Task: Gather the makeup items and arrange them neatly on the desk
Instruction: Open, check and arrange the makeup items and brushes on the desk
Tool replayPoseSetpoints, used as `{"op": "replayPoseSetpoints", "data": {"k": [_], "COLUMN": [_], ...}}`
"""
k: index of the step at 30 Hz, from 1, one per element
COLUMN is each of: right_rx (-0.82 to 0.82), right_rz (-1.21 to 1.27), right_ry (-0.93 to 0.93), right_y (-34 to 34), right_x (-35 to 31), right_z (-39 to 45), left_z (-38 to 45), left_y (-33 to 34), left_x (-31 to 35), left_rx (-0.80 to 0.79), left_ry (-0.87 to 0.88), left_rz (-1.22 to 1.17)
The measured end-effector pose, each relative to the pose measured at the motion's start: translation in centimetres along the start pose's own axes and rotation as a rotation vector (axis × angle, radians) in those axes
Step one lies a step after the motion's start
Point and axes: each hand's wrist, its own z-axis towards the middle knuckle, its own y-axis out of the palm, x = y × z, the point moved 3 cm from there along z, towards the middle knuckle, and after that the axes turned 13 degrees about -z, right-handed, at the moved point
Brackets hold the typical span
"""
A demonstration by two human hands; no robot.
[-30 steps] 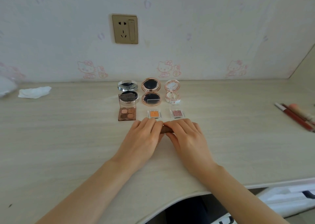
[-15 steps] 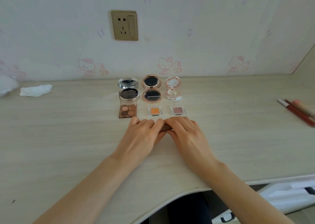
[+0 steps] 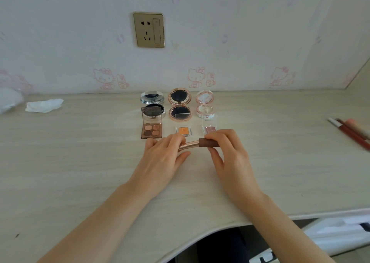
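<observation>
A lipstick tube (image 3: pixel 199 144) lies crosswise between my hands just above the desk (image 3: pixel 80 162). My left hand (image 3: pixel 163 157) grips its rose-gold end and my right hand (image 3: pixel 228 154) grips its brown cap. Behind them stand three open round compacts: silver (image 3: pixel 152 104), rose-gold (image 3: pixel 179 104) and pink (image 3: pixel 205 104). In front of those lie a brown four-pan eyeshadow palette (image 3: pixel 151 130), a small orange pan (image 3: pixel 183 131) and a small pink glitter pan (image 3: pixel 209 129).
Red and white lip pencils and a peach stick (image 3: pixel 352 133) lie at the desk's right edge. A crumpled tissue (image 3: pixel 43 105) sits at the far left. The wall with a socket (image 3: pixel 148 30) rises behind. The desk's curved front edge is near me.
My hands had been pressed together over the lipstick on the desk. They have moved apart, so the tube's gold body and brown cap show between them.
</observation>
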Motion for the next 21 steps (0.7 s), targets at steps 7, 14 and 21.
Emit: {"op": "replayPoseSetpoints", "data": {"k": [7,14,21], "right_rx": [0.078,0.082,0.008], "right_rz": [0.048,0.033,0.069], "right_ry": [0.098,0.135,0.190], "right_y": [-1.0,-0.7,-0.9], "right_x": [-0.2,0.1,0.8], "right_z": [0.2,0.1,0.0], "left_z": [0.0,0.0,0.6], "left_y": [-0.5,-1.3,-0.9], "left_x": [-0.3,-1.3,-0.4], "left_rx": [0.033,0.192,0.209], "left_ry": [-0.114,-0.273,-0.415], "left_rz": [-0.183,-0.526,-0.785]}}
